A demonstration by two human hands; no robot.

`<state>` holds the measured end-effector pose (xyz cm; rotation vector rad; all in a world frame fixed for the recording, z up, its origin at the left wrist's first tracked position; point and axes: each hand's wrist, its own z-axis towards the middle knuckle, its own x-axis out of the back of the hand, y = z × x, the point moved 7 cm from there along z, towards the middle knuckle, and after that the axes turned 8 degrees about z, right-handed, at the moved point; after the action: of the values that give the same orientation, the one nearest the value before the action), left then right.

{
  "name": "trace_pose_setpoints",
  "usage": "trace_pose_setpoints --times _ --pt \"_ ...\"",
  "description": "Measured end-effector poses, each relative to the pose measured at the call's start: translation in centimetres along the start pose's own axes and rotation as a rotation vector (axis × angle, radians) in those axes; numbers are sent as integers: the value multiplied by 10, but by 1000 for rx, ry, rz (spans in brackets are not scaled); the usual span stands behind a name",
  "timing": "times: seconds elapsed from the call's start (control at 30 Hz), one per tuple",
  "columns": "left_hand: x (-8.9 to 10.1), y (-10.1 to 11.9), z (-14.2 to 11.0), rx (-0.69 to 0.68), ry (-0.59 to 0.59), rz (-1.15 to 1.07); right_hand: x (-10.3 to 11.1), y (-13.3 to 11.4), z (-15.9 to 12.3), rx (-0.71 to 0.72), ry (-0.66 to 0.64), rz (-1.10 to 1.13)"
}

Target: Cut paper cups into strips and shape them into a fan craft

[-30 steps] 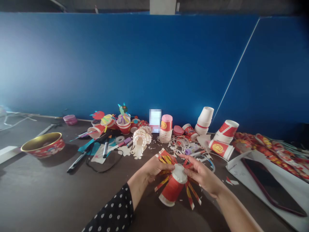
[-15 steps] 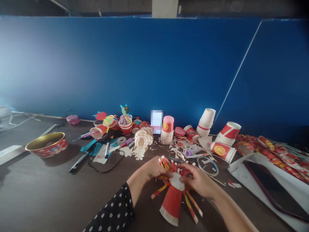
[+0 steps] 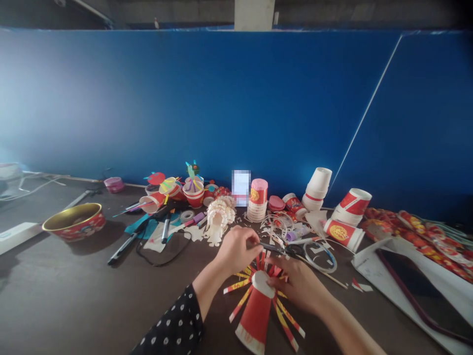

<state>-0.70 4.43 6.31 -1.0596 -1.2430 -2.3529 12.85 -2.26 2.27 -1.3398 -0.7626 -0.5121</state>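
- Centrally, in the lower part of the view, a red cup with paper strips (image 3: 254, 310) lies between the two hands, its wide white rim toward the person and its narrow white end pointing away; the red-and-yellow strips fan out around that narrow end.
- The left hand (image 3: 238, 249) is above the far strips, its thumb and fingertips drawn close together; whether they pinch a strip tip cannot be told.
- The right hand (image 3: 295, 283) is half curled, thumb at the cup's white end and fingers over the strips at that side; how firmly it grips is hidden.
- A black sleeve with white dots (image 3: 173, 323) covers the left forearm, while the right forearm is bare.
- Just beyond the hands lies a slim dark tool (image 3: 274, 248), with a frilled white paper piece (image 3: 220, 217) farther back to the left.
- Behind these stands a cup stack with a pink top (image 3: 257, 199).
- To the right, a phone (image 3: 417, 291) lies on a white tray (image 3: 364, 261).
- To the left, well apart from the hands, sits a gold-lined bowl (image 3: 83, 230) on the dark table (image 3: 74, 296).
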Motion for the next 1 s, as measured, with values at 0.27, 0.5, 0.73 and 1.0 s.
trace_pose_setpoints --times 0.27,0.5,0.73,1.0 --pt "-47 4 -18 -65 -626 -160 -3 -3 2 4 20 -79" --pt "-60 -1 -21 -50 -692 -53 3 6 2 37 93 -75" --pt "-60 3 -21 -48 -657 54 29 -12 -10 91 229 -31" --pt "-60 13 -23 -183 -624 157 -11 -20 -15 91 -137 -27"
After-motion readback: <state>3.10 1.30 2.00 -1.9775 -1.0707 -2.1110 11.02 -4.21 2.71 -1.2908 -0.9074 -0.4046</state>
